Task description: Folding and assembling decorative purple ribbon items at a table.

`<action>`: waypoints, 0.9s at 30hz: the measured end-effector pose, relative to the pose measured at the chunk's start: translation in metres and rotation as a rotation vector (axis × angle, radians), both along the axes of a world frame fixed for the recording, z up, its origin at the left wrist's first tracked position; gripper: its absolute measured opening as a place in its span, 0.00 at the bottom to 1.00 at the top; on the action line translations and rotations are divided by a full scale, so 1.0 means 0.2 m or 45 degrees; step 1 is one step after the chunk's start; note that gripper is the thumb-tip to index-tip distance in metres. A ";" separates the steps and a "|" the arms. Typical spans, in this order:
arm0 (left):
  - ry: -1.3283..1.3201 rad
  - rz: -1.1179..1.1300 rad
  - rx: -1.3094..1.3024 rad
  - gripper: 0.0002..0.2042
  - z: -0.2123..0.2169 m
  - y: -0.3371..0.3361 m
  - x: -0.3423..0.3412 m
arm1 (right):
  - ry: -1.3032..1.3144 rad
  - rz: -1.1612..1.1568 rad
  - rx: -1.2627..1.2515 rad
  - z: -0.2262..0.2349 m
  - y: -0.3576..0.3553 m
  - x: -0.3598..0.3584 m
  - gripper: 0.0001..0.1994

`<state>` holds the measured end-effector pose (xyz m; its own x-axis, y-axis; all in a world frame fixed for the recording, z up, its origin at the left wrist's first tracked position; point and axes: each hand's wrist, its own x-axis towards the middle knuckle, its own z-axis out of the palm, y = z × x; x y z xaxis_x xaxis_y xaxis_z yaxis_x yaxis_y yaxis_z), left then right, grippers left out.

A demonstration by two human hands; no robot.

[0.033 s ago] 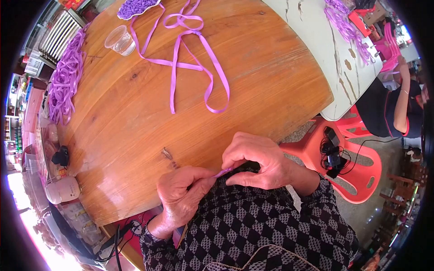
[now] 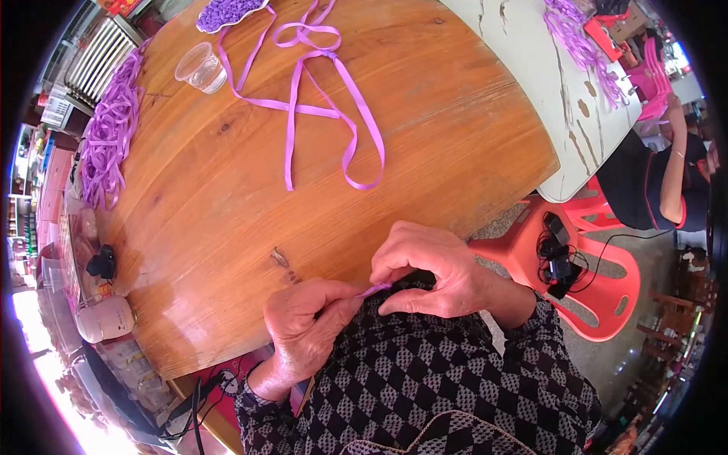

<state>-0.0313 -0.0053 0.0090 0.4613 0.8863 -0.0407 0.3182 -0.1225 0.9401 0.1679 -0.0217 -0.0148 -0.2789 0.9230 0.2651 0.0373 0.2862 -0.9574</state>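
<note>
The left hand (image 2: 307,322) pinches a narrow purple ribbon (image 2: 374,290) between thumb and forefinger, and the strip runs out past these fingertips to the curled forefinger of the right hand (image 2: 436,269). The right thumb stands apart, below the strip; whether the other right fingers grip it, I cannot tell. The ribbon is just off the near edge of the wooden counter (image 2: 212,250), above the person's checked clothing (image 2: 425,364).

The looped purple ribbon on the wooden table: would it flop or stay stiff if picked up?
The ribbon would probably flop, as it lies in loose curves. It looks narrow, so likely light; where it crosses itself, it might snag.
</note>
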 end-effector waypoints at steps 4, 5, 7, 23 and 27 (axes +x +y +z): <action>-0.015 -0.035 0.071 0.04 0.00 0.01 0.01 | -0.012 -0.018 0.017 -0.01 0.00 -0.01 0.10; -0.011 -0.042 0.067 0.03 0.00 0.01 0.01 | -0.013 -0.021 0.016 -0.02 0.01 -0.01 0.10; -0.008 -0.008 0.029 0.03 0.01 0.00 0.03 | -0.067 0.013 0.143 -0.04 0.02 0.00 0.10; -0.104 -0.036 0.021 0.04 -0.01 -0.01 -0.04 | 0.115 0.130 -0.282 -0.02 -0.09 0.01 0.08; -0.037 0.342 -0.171 0.03 0.03 -0.03 -0.07 | 0.133 -0.020 -0.186 -0.02 -0.07 0.10 0.10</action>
